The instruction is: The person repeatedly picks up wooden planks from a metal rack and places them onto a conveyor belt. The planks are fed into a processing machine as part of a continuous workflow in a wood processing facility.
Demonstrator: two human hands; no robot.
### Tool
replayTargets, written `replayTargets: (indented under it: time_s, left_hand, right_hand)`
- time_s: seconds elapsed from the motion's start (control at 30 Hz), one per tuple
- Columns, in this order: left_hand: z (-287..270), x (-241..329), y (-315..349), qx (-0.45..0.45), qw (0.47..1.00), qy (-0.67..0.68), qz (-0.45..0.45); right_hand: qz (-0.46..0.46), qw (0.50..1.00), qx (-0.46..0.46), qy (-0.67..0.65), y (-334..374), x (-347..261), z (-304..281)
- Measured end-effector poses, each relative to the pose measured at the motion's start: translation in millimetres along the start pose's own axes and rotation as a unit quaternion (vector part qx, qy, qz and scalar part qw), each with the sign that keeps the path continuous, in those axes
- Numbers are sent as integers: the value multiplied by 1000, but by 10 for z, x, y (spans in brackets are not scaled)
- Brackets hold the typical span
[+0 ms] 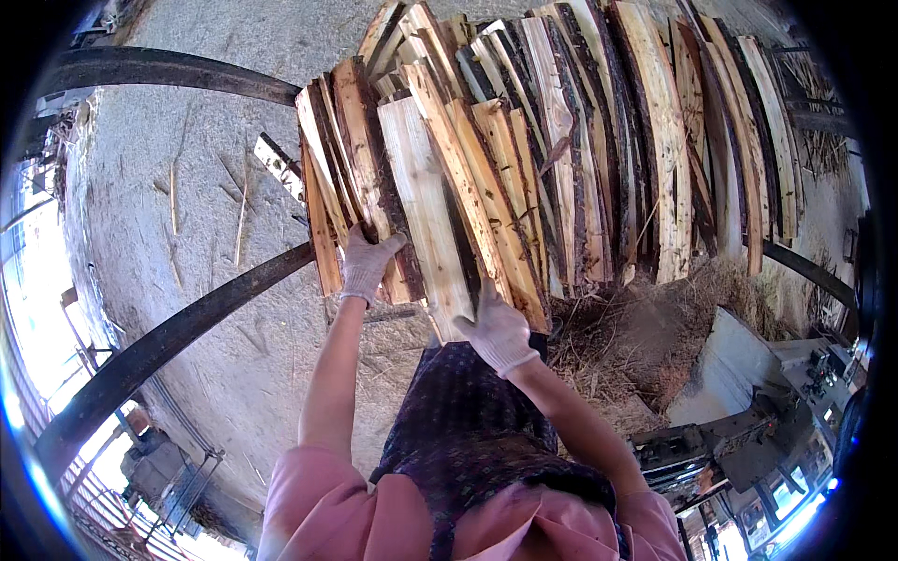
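Observation:
A thick layer of rough wooden boards (659, 140), many with bark edges, lies side by side in front of me. My left hand (368, 264), in a pale knit glove, grips the near end of a brown bark-edged board (360, 140) at the pile's left side, thumb across its face. My right hand (499, 332), gloved alike, is closed at the near end of a wide pale board (426, 196), its thumb by that end. Its fingers reach beside a narrow knotty slat (458, 178); their undersides are hidden.
Dark curved metal bars (196, 323) run out from the pile on the left; another bar (809, 271) shows at right. Bark and wood scraps (636, 341) heap under the pile's near edge. Machinery (739, 439) stands at lower right. Loose sticks (241, 210) lie on the concrete floor (215, 150).

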State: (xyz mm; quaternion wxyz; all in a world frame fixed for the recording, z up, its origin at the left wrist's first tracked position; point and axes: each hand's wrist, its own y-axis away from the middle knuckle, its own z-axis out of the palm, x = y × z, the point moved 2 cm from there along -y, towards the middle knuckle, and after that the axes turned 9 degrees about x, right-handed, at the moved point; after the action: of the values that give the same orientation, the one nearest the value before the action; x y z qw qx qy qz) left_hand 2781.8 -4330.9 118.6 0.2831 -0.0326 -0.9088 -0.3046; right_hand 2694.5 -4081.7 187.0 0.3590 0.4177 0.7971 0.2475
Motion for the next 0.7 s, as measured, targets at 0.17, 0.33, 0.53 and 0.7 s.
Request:
replayTargets:
  time_s: [0.17,0.33,0.53,0.7]
  left_hand:
    - [-126,-363,97,-32,937,319,-137]
    - [-208,-630,396,-71,942,314,-93]
    - [-152,-1064,906,-78,920,363,-128]
    - [-7,-841,1370,-114,888,430,-120]
  right_hand:
    - [0,999,33,29,-317,-254,190]
    - [11,996,26,79,-413,-378,206]
    - [-71,987,145,-20,-428,-8,489]
    - [-92,966,204,-127,-379,128,532]
